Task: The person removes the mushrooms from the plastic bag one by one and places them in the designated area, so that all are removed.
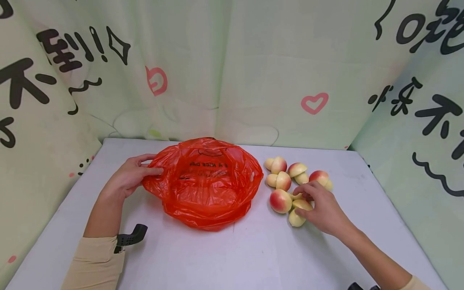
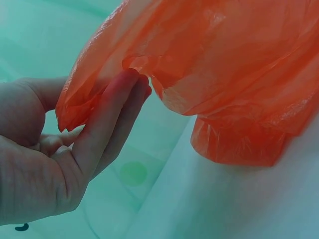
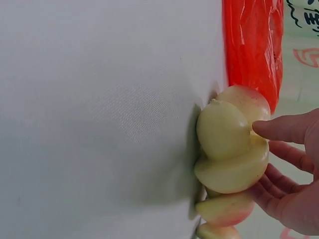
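Note:
A red plastic bag with dark print stands on the table with its mouth spread wide. My left hand holds the bag's left rim between thumb and fingers; in the left wrist view the thin film drapes over the fingertips. To the bag's right lies a cluster of mushroom-shaped pieces, pale yellow with some red-flushed caps. My right hand reaches over the near side of it, thumb and fingers curled round a pale mushroom. The fingers partly hide the pieces beneath.
More mushrooms lie close together behind the right hand, among them a red-capped one and another at the right. The white table ends at a printed pale-green curtain, which also surrounds both sides.

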